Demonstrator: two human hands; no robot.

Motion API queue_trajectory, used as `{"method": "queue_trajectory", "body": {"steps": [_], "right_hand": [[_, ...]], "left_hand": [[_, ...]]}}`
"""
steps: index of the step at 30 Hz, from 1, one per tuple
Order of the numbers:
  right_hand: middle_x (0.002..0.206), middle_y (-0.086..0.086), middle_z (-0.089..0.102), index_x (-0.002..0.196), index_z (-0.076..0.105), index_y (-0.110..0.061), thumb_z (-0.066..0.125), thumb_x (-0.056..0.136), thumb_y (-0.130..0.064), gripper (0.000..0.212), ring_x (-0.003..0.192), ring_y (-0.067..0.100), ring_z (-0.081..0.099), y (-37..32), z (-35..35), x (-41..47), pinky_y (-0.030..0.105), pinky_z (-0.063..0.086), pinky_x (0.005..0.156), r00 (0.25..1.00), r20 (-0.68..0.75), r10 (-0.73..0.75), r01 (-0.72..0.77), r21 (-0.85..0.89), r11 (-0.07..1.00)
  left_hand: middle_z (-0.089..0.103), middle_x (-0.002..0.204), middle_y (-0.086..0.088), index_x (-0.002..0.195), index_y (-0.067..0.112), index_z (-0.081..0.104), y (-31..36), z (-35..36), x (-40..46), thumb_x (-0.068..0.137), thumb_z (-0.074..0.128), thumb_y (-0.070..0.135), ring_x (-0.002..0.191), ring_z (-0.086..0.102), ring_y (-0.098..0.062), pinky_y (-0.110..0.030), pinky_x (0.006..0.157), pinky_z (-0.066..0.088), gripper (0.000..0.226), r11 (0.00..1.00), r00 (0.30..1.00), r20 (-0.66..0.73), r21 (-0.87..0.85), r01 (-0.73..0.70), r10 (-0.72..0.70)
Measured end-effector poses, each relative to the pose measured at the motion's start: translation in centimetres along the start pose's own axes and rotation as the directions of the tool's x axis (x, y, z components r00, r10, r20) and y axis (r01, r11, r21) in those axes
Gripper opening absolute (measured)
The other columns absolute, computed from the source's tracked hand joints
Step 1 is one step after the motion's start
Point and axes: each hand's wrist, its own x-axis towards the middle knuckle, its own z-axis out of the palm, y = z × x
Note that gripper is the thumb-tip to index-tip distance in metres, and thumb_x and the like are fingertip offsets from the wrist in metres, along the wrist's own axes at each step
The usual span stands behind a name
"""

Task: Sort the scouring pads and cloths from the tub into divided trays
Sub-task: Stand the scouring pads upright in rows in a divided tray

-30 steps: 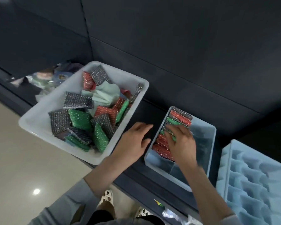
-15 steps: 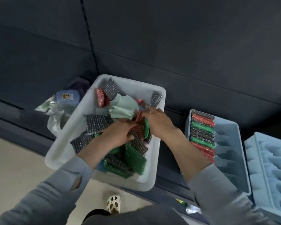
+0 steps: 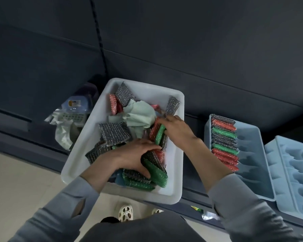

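**Both hands in the tub**

A dark shelf against dark wall panels carries a white tub of scouring pads and a pale green cloth. The left hand curls around a stack of pads at the tub's near right; the right hand pinches upright red and green pads. Right of the tub, a blue divided tray holds a row of sorted pads along its left edge; a second blue tray lies beyond.
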Motion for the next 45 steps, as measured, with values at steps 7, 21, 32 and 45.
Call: {"method": "queue_trajectory", "body": {"steps": [7,21,32,45], "right_hand": [[0.147,0.007,0.037,0.131,0.053,-0.019,0.049,0.068,0.022,0.076,0.125,0.034,0.047,0.5,0.1,-0.4,0.037,0.046,0.097,0.991,0.061,-0.116,0.109,0.113,0.988],[0.078,-0.002,0.059,0.107,0.052,-0.02,0.073,0.085,-0.035,0.034,0.057,0.01,0.045,0.8,-6.2,-3.3,0.028,0.042,0.062,0.745,0.076,0.662,-0.014,0.995,-0.099],[0.093,-0.001,0.075,0.097,0.064,-0.019,0.083,0.076,-0.036,0.032,0.085,0.017,0.072,-0.1,-3.6,-5.9,0.036,0.058,0.08,0.865,-0.035,0.5,-0.094,0.968,0.231],[0.085,-0.003,0.056,0.132,0.043,-0.014,0.038,0.099,-0.055,0.053,0.066,0.01,0.055,5.3,-1.1,-12.6,0.042,0.051,0.079,0.771,-0.05,0.635,-0.239,0.902,0.36]], "left_hand": [[0.043,0.148,0.007,0.133,0.031,0.048,0.8,2.4,0.6,0.07,0.08,0.035,0.138,0.034,-0.016,-0.035,0.109,0.037,0.071,0.985,0.974,-0.217,0.173,-0.021,0.059],[0.038,0.151,0.003,0.15,0.026,0.024,2.0,-0.9,-1.0,0.079,0.066,0.06,0.136,0.04,-0.022,-0.047,0.115,0.03,0.09,0.541,0.631,-0.486,-0.832,-0.121,-0.605],[0.052,0.131,0.006,0.125,0.037,0.045,5.1,-1.6,1.5,0.078,0.061,0.07,0.117,0.052,-0.017,-0.04,0.099,0.043,0.059,0.495,0.729,-0.478,-0.841,-0.219,-0.49],[0.061,0.103,0.02,0.104,0.036,0.059,9.3,-0.7,5.4,0.08,0.075,0.043,0.1,0.059,-0.006,-0.029,0.088,0.045,0.029,0.665,0.697,-0.571,-0.725,-0.181,-0.434]]}}
